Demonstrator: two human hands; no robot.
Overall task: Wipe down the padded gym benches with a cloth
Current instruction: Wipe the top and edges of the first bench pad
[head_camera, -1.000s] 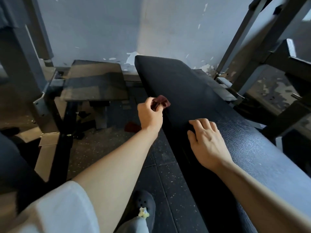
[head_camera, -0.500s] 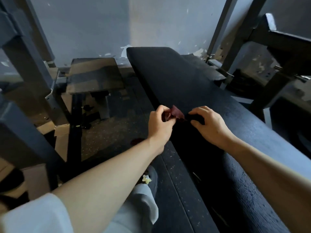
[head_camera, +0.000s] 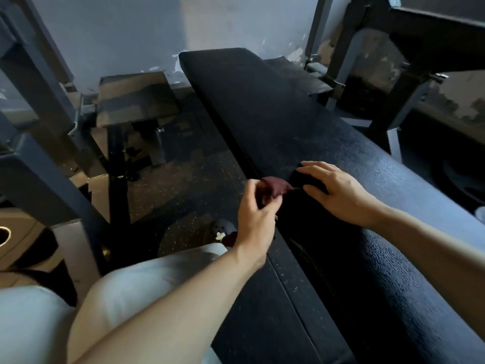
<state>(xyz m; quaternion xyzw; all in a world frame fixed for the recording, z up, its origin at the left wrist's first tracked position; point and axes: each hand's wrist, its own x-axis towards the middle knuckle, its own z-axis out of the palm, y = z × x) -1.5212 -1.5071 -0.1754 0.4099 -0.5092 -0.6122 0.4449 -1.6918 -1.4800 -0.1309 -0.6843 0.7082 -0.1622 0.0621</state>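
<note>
Cloth [head_camera: 275, 187] pinched in left hand [head_camera: 256, 219]; right hand [head_camera: 338, 195] flat on bench [head_camera: 288, 122].

Bench [head_camera: 275, 122] black, pebbled grain; cloth [head_camera: 275, 186] dark maroon; floor [head_camera: 162, 185] black with pale specks; wall [head_camera: 118, 35] pale grey-blue, chipped white patches; trousers [head_camera: 147, 274] light grey.

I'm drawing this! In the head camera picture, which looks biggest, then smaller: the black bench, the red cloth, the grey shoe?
1. black bench, by far the biggest.
2. red cloth and grey shoe: both look small and partly hidden, so I can't rank them.
</note>
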